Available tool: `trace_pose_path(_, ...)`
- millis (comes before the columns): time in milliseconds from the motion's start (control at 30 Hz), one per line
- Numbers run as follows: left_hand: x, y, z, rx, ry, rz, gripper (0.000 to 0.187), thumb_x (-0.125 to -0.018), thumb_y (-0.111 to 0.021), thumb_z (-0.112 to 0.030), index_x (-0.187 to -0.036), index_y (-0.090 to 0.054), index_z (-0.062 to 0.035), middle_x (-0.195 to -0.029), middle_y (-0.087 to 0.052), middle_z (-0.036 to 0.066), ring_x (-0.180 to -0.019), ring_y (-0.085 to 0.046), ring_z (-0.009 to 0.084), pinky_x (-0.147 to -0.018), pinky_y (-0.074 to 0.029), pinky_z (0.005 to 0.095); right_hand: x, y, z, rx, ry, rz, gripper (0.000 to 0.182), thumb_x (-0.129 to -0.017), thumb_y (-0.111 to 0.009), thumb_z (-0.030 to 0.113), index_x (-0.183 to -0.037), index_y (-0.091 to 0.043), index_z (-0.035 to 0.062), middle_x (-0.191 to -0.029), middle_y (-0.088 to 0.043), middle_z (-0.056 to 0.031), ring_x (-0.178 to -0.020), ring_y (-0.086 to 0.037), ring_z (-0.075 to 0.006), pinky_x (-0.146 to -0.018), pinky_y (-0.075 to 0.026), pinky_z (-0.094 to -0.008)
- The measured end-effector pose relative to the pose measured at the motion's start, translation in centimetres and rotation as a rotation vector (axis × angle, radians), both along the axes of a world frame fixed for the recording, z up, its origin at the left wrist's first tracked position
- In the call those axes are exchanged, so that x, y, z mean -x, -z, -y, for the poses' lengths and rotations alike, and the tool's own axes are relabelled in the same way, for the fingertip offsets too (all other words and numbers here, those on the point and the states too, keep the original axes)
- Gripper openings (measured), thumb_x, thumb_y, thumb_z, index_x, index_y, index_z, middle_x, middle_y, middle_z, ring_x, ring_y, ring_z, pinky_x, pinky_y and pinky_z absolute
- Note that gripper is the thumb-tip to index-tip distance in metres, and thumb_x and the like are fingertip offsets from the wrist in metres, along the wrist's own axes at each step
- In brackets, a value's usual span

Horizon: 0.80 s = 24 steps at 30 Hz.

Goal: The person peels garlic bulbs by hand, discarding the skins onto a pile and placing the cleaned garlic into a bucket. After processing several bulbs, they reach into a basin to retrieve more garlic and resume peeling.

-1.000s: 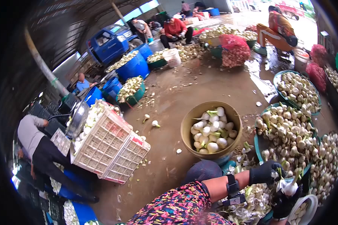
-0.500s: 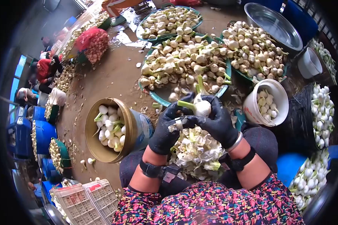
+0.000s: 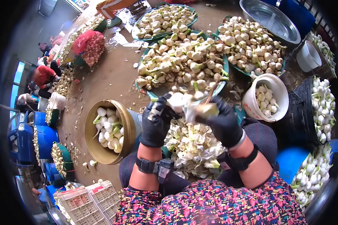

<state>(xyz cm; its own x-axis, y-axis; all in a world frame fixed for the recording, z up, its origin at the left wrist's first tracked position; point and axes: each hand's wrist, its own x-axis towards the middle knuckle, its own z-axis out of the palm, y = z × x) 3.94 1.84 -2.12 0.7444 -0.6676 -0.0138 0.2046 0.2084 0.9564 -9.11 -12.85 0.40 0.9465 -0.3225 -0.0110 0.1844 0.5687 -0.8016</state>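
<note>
My left hand (image 3: pixel 156 120), in a black glove, is closed round a white garlic bulb (image 3: pixel 177 100) whose green stem points left. My right hand (image 3: pixel 226 123), also gloved, grips garlic skin (image 3: pixel 207 110), smeared by motion, just right of the bulb. Below both hands, between my knees, lies a heap of pale peeled skins (image 3: pixel 193 144). Straight ahead stands a wide green-rimmed tub (image 3: pixel 226 67) of unpeeled garlic bulbs (image 3: pixel 180 56).
A tan bucket (image 3: pixel 89 138) of clean bulbs stands left, a white bucket (image 3: pixel 248 108) with bulbs right. Further right is a black basket (image 3: pixel 296 108) heaped with white bulbs. A plastic crate (image 3: pixel 97 198) lies lower left. People work at far left.
My hands have moved apart. The left has shifted left with the bulb, and the right now holds skin pulled away from it. The view has shifted slightly.
</note>
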Motion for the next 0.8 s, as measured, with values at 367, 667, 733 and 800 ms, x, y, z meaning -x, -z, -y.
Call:
trace_pose_path(367, -1.2, -2.6, -1.4, -0.096, -0.145, 0.296, 0.022, -0.089, -0.051, -0.014, -0.104, -0.060, -0.0010, -0.090, -0.062, 0.007, -0.075, -0.058, 0.0140, -0.066, -0.047, 0.0265, 0.6, 2.3, 1.1, 0.750, -0.241, -0.423, 0.014, -0.080, -0.062, 0.016, -0.083, -0.060, 0.0016, -0.066, -0.059, -0.0019, -0.062, -0.054, -0.0058, -0.059, -0.045, -0.0239)
trace_pose_path(667, -10.1, -5.7, -9.7, -0.862, -0.126, 0.939, 0.030, -0.076, -0.058, -0.006, -0.104, -0.061, 0.0009, -0.098, -0.062, 0.011, -0.086, -0.060, 0.0184, -0.076, -0.047, 0.0287, 1.2, 0.8, 3.4, 0.151, 0.274, -0.316, 0.009, -0.082, -0.059, 0.010, -0.086, -0.059, 0.0014, -0.073, -0.060, -0.0011, -0.063, -0.054, -0.0062, -0.058, -0.046, -0.0211)
trace_pose_path(733, -9.0, -3.2, -4.0, -0.757, 0.099, 1.138, 0.028, -0.072, -0.059, -0.007, -0.099, -0.063, -0.0002, -0.094, -0.064, 0.017, -0.085, -0.062, 0.0284, -0.077, -0.048, 0.0321, 1.0, 0.8, 3.4, 0.081, 0.334, -0.314, 0.009, -0.082, -0.059, 0.009, -0.088, -0.059, 0.0016, -0.074, -0.059, -0.0008, -0.063, -0.053, -0.0059, -0.058, -0.046, -0.0212)
trace_pose_path(800, -8.6, 1.4, 0.9, -0.690, 0.304, 0.948, 0.027, -0.074, -0.060, -0.005, -0.100, -0.064, -0.0027, -0.095, -0.064, 0.016, -0.088, -0.062, 0.0279, -0.079, -0.047, 0.0331, 0.9, 0.6, 3.4, 0.066, 0.353, -0.327, 0.009, -0.082, -0.059, 0.008, -0.088, -0.059, 0.0017, -0.074, -0.059, -0.0006, -0.064, -0.053, -0.0058, -0.058, -0.046, -0.0209)
